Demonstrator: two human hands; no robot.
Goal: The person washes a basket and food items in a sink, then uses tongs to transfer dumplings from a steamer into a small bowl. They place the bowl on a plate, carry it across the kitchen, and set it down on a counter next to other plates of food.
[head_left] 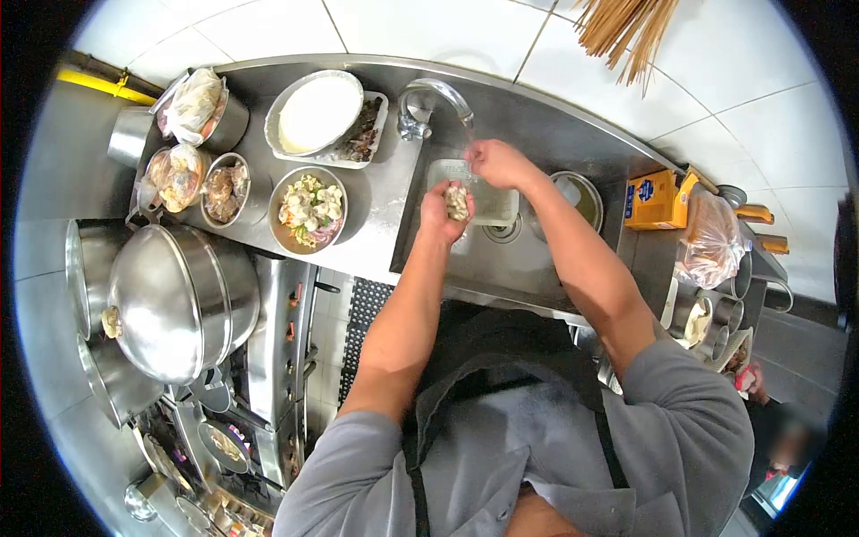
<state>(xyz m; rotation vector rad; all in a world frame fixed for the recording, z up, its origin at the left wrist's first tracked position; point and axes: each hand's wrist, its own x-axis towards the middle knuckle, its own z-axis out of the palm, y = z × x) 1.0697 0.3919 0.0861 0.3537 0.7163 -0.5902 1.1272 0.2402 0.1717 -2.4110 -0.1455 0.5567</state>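
Note:
My left hand (437, 217) is cupped over the sink (537, 264), its fingers curled around a small heap of pale, whitish food pieces (457, 204). Just under the spout of the curved faucet (436, 88) is my right hand (497, 165), fingers pressed together; I cannot tell what is in them. Beneath both hands sits a translucent plastic tub (497, 208), partly covered by them. Left of the sink, a metal bowl (336, 234) holds similar pale pieces with chopped green bits.
A white-filled bowl (320, 112) rests on a tray of dark pieces (365, 134). Bagged food fills pots (234, 190) at the counter's left. A round container (586, 199) stands in the sink's right side, near a yellow box (656, 200). A large lidded pot (170, 304) is at lower left. Another person (771, 425) is at far right.

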